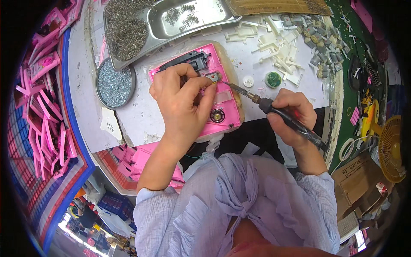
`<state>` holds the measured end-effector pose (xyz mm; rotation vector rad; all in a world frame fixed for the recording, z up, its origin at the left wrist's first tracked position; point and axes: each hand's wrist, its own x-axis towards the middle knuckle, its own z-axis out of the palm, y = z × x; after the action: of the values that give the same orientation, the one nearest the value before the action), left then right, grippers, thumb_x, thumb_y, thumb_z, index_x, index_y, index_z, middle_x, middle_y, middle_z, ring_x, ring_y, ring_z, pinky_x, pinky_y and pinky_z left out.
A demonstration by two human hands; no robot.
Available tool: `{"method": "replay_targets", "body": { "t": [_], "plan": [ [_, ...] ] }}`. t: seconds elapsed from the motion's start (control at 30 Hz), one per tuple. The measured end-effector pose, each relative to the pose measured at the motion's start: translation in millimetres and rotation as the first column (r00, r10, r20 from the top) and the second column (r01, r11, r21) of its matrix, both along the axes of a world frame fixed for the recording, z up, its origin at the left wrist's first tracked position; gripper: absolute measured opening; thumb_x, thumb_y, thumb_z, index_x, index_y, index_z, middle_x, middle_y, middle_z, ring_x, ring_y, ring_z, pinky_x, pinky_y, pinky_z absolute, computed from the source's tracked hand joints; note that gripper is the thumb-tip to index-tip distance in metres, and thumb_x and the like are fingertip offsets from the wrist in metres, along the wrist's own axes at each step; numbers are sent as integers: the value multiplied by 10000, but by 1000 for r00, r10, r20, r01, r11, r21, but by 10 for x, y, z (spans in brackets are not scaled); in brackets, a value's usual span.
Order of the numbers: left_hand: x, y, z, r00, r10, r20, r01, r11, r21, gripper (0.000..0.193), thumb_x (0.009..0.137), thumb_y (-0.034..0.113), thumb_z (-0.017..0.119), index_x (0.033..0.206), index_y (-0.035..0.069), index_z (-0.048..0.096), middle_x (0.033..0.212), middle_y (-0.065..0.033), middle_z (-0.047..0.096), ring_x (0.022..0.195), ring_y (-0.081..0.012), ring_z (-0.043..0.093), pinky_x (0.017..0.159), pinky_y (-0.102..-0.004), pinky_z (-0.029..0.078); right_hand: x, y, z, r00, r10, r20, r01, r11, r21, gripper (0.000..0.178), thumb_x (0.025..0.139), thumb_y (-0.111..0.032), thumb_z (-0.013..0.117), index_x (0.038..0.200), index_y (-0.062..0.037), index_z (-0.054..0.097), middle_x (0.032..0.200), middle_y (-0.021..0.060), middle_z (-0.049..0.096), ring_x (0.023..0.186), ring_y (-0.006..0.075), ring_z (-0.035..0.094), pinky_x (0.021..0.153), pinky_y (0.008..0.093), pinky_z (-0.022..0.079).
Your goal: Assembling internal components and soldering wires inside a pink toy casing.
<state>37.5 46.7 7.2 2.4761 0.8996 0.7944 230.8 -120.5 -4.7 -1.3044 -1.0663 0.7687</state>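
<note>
In front of me a pink plastic housing (230, 103) lies on a padded support. Inside it are a black mechanism (195, 60), a small silver motor (213, 77) and a round speaker-like part (217, 115). My left hand (182, 96) is over the housing, thumb and index fingertip pinched together right beside the motor; whatever is between them is too small to make out. My right hand (295, 115) grips a soldering iron (280, 112) by its black handle. The iron's tip reaches into the housing, close to the left fingertips and the motor.
Beyond the housing stand a metal tray (188, 21) of small screws and a round dish (114, 83) of tiny metal parts. White plastic pieces (278, 47) and small motors (321, 47) are heaped at back right. A green spool (273, 79) sits nearby. Pink parts (47, 124) fill a left-hand crate.
</note>
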Motion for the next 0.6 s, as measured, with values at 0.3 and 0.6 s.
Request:
{"method": "replay_targets", "body": {
  "t": [0.3,0.6],
  "plan": [
    [-9,11,7,999,-14,-33,14,1000,-9,142,707,96,826,826,92,748,947,-59,567,923,-251,505,831,-374,376,-2,67,-35,998,-3,56,2,1000,24,276,839,-65,810,1046,-31,630,827,59,646,628,86,532,554,226,390],
    [6,15,10,999,-12,-47,12,1000,-1,142,706,95,819,828,94,748,944,-56,557,908,-251,493,822,-373,371,-12,82,-48,998,4,67,-6,1000,25,282,834,-61,809,1050,-27,630,832,66,652,635,94,547,553,231,400]
  ]
}}
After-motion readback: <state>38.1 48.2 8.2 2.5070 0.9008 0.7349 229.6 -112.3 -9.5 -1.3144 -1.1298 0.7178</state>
